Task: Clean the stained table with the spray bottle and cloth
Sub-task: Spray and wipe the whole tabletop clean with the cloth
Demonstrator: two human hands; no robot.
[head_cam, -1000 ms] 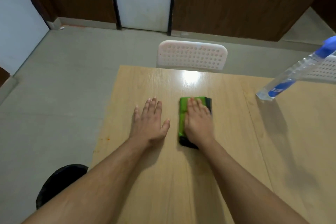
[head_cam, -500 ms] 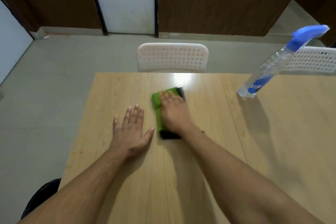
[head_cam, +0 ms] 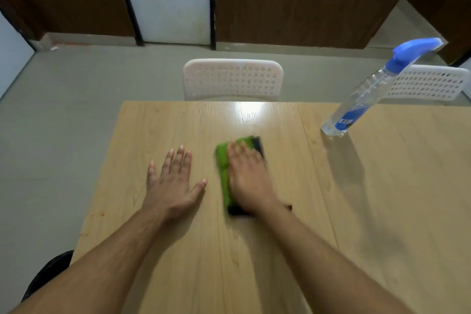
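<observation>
Your right hand (head_cam: 248,178) lies flat, fingers straight, pressing the folded green-and-black cloth (head_cam: 224,173) onto the light wooden table (head_cam: 382,211) — the cloth sits mid-table. Your left hand (head_cam: 173,183) rests palm-down just beside it, fingers spread. The clear spray bottle with blue nozzle (head_cam: 367,94) stands far right — well apart.

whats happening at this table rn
A person is wiping a wooden table. The right hand presses flat on a folded green cloth, which looks blurred with motion. The left hand rests flat on the tabletop beside it. A spray bottle stands untouched at the far right.
</observation>
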